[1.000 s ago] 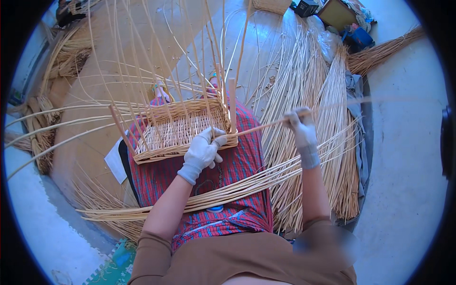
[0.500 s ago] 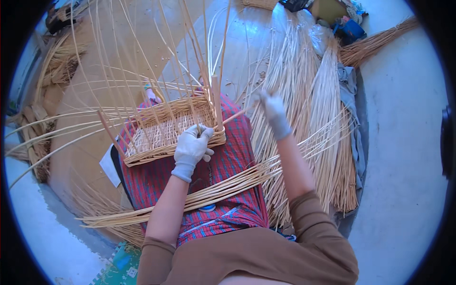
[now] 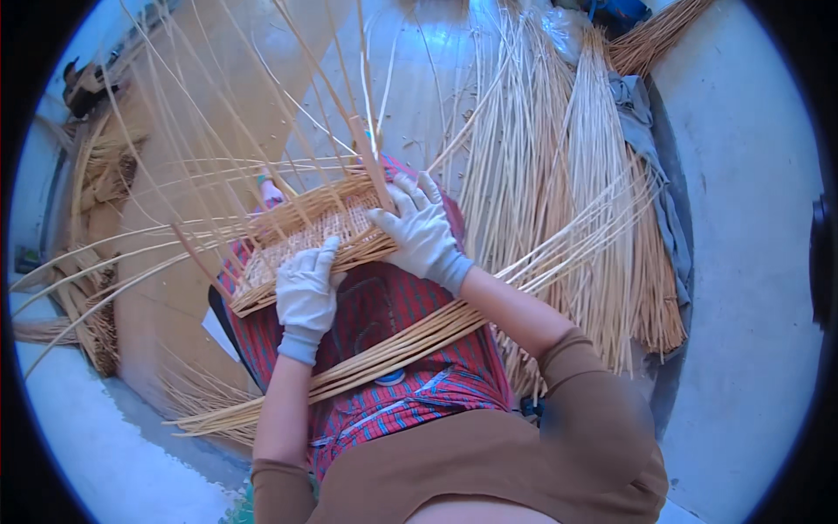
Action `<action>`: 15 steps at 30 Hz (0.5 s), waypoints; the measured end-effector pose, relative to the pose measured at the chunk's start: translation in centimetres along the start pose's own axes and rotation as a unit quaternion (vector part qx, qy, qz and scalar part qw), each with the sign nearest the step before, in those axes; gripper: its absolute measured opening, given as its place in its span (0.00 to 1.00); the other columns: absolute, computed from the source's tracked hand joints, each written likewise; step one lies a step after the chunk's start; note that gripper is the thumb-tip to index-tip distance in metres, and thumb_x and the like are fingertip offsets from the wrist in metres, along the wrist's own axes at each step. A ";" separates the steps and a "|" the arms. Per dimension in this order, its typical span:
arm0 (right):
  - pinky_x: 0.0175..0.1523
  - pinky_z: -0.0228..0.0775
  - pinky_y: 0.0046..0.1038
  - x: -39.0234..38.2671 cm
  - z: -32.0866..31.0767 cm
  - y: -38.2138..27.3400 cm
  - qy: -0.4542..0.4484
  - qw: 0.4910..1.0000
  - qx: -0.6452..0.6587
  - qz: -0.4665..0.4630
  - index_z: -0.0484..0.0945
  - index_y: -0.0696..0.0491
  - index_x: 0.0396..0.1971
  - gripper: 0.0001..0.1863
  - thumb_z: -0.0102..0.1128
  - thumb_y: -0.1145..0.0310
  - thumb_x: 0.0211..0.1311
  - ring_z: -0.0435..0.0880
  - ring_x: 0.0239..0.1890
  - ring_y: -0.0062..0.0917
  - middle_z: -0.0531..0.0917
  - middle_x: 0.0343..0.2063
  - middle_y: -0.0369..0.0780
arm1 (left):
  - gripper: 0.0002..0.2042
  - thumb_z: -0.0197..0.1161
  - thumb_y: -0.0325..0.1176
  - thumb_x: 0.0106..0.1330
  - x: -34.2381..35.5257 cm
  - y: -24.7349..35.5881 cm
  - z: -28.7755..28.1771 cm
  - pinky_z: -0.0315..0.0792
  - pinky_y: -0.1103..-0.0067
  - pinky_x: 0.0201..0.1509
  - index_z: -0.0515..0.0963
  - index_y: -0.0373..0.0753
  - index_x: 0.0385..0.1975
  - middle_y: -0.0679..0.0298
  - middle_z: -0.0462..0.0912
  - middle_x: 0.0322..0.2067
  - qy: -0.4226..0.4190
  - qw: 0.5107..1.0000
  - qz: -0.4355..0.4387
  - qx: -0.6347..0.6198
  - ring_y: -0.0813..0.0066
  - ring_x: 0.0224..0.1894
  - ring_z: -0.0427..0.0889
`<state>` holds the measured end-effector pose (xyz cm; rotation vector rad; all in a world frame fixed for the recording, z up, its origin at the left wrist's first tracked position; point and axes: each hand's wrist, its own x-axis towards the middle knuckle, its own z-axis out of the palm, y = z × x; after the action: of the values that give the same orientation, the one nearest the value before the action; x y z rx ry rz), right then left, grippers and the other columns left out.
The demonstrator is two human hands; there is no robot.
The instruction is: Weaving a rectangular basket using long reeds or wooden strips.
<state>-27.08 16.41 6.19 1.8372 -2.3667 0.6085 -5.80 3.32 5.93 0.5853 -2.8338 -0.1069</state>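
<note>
The basket (image 3: 356, 251) ran lengthwise from eight to two o'clock. The right hand (image 3: 419, 229), fingers spread, touched its two-o'clock end; whether the left hand (image 3: 305, 291) gripped was unclear.

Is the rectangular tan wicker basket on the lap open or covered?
Open: the basket has its pale woven floor showing from above, uncovered.

No lettering, label, brand, number or sign can be read anywhere in this moment, as seen from the camera worn on the head.
</note>
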 end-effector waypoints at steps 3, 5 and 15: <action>0.80 0.43 0.57 0.1 0.9 1.0 0.033 0.999 0.013 -0.040 0.82 0.38 0.54 0.38 0.82 0.46 0.37 0.73 0.68 0.39 0.81 0.58 0.41 | 0.32 0.71 0.42 0.62 -0.5 0.1 0.6 0.71 0.64 0.60 0.74 0.45 0.68 0.61 0.83 0.50 0.024 0.999 -0.007 -0.022 0.59 0.55 0.81; 0.79 0.43 0.58 -0.1 0.6 1.1 0.058 0.997 0.011 -0.049 0.82 0.37 0.56 0.41 0.81 0.42 0.37 0.71 0.70 0.42 0.79 0.59 0.45 | 0.32 0.70 0.40 0.62 -0.7 0.7 0.4 0.71 0.63 0.59 0.74 0.45 0.68 0.59 0.83 0.51 0.058 0.998 -0.009 -0.016 0.58 0.55 0.81; 0.75 0.46 0.63 1.3 3.0 -2.1 0.158 0.987 0.022 0.021 0.81 0.42 0.56 0.47 0.80 0.33 0.32 0.67 0.68 0.51 0.73 0.58 0.50 | 0.33 0.69 0.36 0.62 0.7 -0.8 0.5 0.69 0.62 0.59 0.72 0.51 0.72 0.56 0.82 0.59 0.080 0.996 -0.028 0.023 0.59 0.56 0.80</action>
<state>-24.91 13.69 4.38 1.5700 -2.2026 0.8895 -6.26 2.28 5.51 0.6523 -2.6718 -0.0031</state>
